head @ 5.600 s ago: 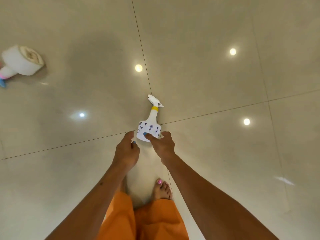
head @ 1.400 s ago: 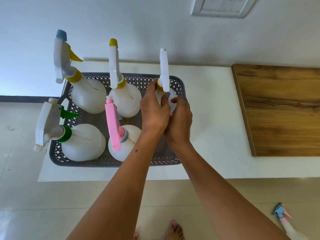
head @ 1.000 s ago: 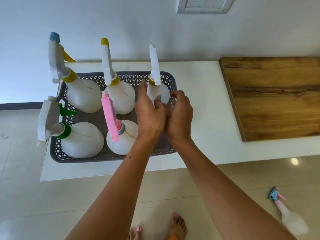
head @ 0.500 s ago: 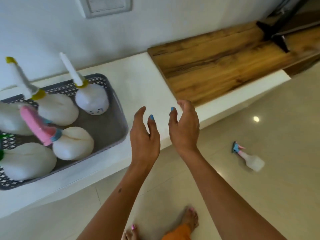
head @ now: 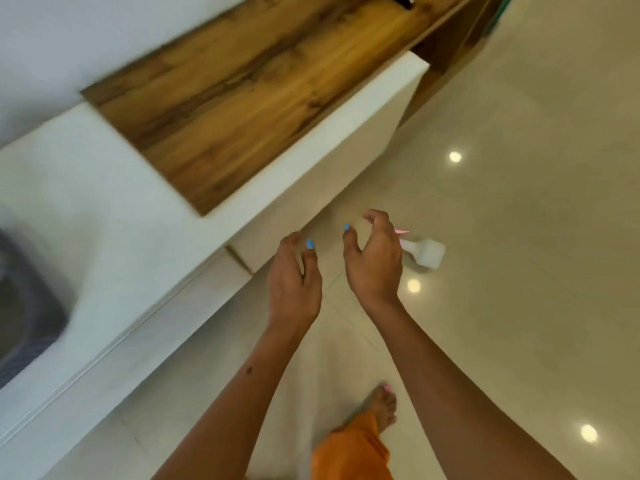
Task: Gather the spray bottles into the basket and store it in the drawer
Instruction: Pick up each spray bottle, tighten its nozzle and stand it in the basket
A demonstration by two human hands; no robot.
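Note:
A white spray bottle point(head: 427, 256) with a pink trigger lies on its side on the floor, partly hidden behind my right hand point(head: 374, 263). That hand is held out in the air, fingers curled and apart, holding nothing. My left hand point(head: 294, 282) hangs beside it, also empty with fingers loosely spread. Only a blurred corner of the grey basket point(head: 24, 306) shows at the left edge, on the white cabinet top point(head: 104, 209). The bottles in it are out of view.
A wooden panel point(head: 242, 95) is set into the cabinet top, against the white wall. The cabinet's front edge and drawer seams point(head: 114, 344) run diagonally to my left. Glossy beige floor tiles point(head: 519, 237) extend to the right. My foot point(head: 381, 407) steps forward below.
The view has swung right, away from the basket, which has slid to the left edge. Both empty hands have moved toward the bottle on the floor, which now sits just behind my right hand.

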